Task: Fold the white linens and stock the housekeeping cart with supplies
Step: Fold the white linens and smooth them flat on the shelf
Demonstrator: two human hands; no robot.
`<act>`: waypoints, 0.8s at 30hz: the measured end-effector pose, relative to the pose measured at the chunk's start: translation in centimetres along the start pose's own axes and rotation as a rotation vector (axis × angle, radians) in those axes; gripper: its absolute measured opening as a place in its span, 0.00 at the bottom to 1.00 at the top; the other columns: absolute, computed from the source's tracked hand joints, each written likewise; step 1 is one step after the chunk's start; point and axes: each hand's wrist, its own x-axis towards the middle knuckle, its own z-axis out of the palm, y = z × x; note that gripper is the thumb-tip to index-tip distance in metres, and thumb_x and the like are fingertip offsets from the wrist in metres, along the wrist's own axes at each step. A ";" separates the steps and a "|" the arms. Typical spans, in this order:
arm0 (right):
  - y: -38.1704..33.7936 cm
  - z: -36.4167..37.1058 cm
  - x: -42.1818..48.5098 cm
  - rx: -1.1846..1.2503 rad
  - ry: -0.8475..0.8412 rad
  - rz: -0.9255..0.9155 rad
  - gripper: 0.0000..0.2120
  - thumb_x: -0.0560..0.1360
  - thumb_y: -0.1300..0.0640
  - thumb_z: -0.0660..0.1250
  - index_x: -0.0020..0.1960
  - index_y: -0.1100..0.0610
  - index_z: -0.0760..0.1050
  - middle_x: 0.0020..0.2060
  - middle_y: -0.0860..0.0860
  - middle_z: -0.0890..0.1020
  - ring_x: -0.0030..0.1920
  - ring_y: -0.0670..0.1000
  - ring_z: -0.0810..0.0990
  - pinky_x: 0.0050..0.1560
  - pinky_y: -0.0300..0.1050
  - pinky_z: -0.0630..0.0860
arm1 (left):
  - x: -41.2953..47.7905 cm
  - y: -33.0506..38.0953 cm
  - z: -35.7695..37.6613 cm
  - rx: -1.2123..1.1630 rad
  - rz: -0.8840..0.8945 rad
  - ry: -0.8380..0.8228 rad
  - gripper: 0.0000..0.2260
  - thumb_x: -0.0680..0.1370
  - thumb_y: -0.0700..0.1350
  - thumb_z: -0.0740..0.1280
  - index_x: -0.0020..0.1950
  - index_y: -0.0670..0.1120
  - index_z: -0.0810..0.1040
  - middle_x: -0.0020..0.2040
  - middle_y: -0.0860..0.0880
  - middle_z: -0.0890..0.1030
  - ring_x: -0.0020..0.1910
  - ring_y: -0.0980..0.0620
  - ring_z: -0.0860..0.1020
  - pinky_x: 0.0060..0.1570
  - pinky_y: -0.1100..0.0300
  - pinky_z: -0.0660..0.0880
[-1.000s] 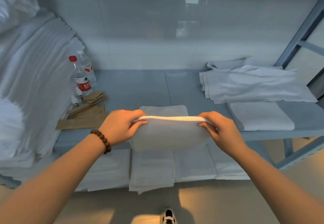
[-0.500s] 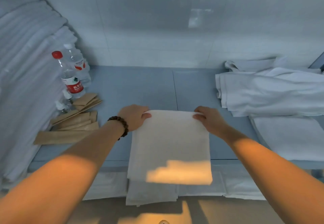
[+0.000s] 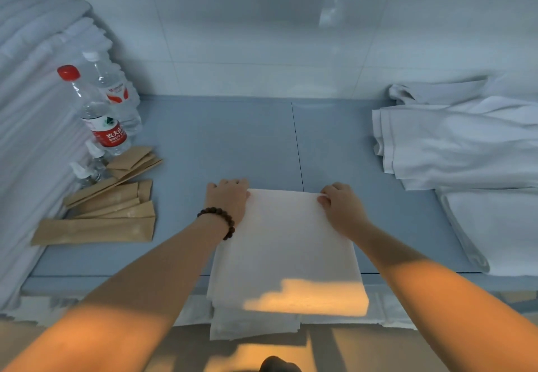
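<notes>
Hotel linen rm: stacked linens [image 3: 35, 127], bottled water [image 3: 100, 115], metal shelf [image 3: 233, 144].

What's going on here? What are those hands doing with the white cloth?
A person is folding a white towel on a blue-grey shelf. The left hand and right hand each pinch a far corner, and the towel's near end hangs over the shelf's front edge. Water bottles and brown paper packets sit at the left; more white linens lie at the right.

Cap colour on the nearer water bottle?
Red cap; the head view shows it best.
</notes>
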 end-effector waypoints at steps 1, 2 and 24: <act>-0.3 0.1 -0.5 -0.041 0.046 0.002 0.12 0.79 0.56 0.59 0.59 0.60 0.75 0.58 0.56 0.74 0.62 0.58 0.69 0.57 0.49 0.65 | -0.4 0.3 0.0 0.023 -0.035 0.026 0.12 0.83 0.47 0.53 0.64 0.48 0.68 0.62 0.48 0.75 0.58 0.46 0.72 0.55 0.51 0.66; -0.7 0.1 -1.2 -0.061 0.100 0.001 0.13 0.79 0.56 0.60 0.61 0.58 0.74 0.61 0.55 0.73 0.64 0.58 0.68 0.59 0.49 0.63 | -0.9 0.7 -0.1 0.039 -0.059 0.055 0.13 0.82 0.47 0.54 0.67 0.48 0.66 0.66 0.47 0.72 0.62 0.46 0.71 0.58 0.50 0.65; -6.8 3.6 -1.5 -0.151 -0.239 -0.072 0.25 0.82 0.45 0.41 0.77 0.41 0.39 0.77 0.46 0.38 0.76 0.53 0.33 0.71 0.66 0.34 | -3.0 4.0 2.8 -0.122 -0.007 -0.109 0.24 0.80 0.59 0.38 0.77 0.60 0.39 0.79 0.54 0.41 0.77 0.46 0.37 0.73 0.42 0.36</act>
